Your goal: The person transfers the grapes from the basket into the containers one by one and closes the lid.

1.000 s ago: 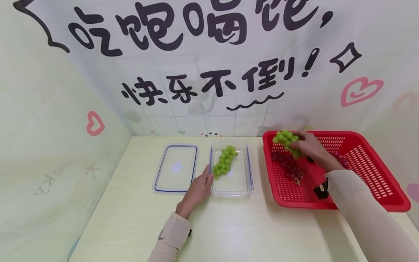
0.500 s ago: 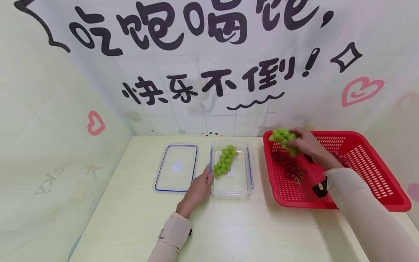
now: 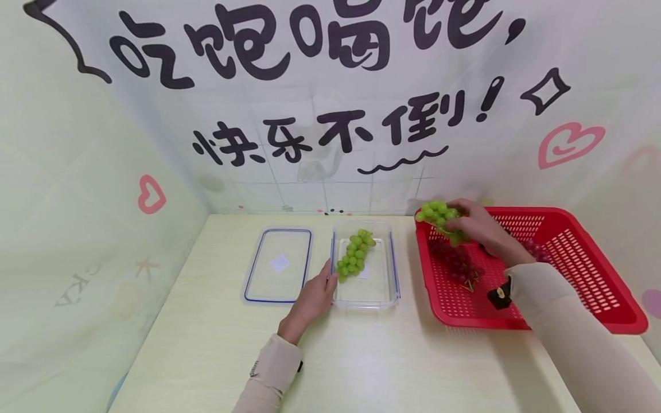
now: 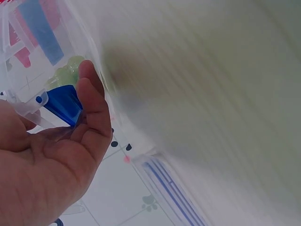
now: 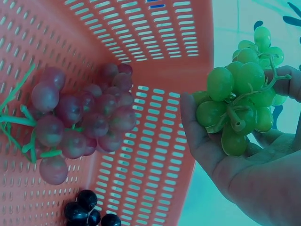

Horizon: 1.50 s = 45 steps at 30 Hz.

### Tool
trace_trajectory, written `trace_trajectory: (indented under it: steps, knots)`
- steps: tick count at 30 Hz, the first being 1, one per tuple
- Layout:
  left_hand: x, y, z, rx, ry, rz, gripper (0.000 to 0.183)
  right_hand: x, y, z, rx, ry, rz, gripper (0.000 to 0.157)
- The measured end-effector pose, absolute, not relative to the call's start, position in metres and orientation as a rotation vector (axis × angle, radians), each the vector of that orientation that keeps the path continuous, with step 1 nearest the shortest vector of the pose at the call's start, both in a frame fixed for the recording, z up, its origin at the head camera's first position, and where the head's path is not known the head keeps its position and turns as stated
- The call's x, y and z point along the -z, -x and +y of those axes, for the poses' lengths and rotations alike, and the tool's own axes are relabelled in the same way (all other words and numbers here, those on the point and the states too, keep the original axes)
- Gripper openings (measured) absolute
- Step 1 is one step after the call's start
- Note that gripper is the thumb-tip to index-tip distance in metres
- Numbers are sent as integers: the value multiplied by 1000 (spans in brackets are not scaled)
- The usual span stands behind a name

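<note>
My right hand (image 3: 477,225) holds a bunch of green grapes (image 3: 436,215) above the left rim of the red basket (image 3: 434,307). The right wrist view shows the fingers curled around these grapes (image 5: 244,89), stem facing the camera. My left hand (image 3: 313,295) grips the left side of a clear food container (image 3: 379,299). In the left wrist view its fingers curl by a blue side latch (image 4: 65,104). Another green grape bunch (image 3: 355,255) lies slanted inside the container. Dark red grapes (image 3: 457,264) rest in the basket below my right hand.
The container's lid (image 3: 279,265), blue seal showing, lies flat on the table left of the container. More red grapes (image 3: 537,250) sit further right in the basket, partly behind my right arm. Black grapes (image 5: 80,209) show at the bottom of the right wrist view. A printed wall sheet stands behind the table.
My right hand has moved left and slightly up with the green grapes, from inside the basket to over its left rim. The left hand and container have stayed put.
</note>
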State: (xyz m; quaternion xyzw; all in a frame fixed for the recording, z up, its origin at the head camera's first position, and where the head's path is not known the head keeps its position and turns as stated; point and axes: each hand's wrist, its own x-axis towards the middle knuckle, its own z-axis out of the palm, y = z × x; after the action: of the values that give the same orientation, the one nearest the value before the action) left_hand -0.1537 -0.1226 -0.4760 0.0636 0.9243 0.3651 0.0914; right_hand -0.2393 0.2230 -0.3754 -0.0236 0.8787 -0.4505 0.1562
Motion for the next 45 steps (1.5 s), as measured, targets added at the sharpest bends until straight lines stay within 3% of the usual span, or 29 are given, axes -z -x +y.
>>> trace_trajectory:
  steps: [33, 45]
  knots:
    - [477, 153, -122, -1079, -198, 2756, 53, 375, 236, 194, 1332, 132, 2486, 49]
    - [477, 153, -122, -1086, -199, 2763, 52, 368, 235, 184, 1310, 137, 2489, 52]
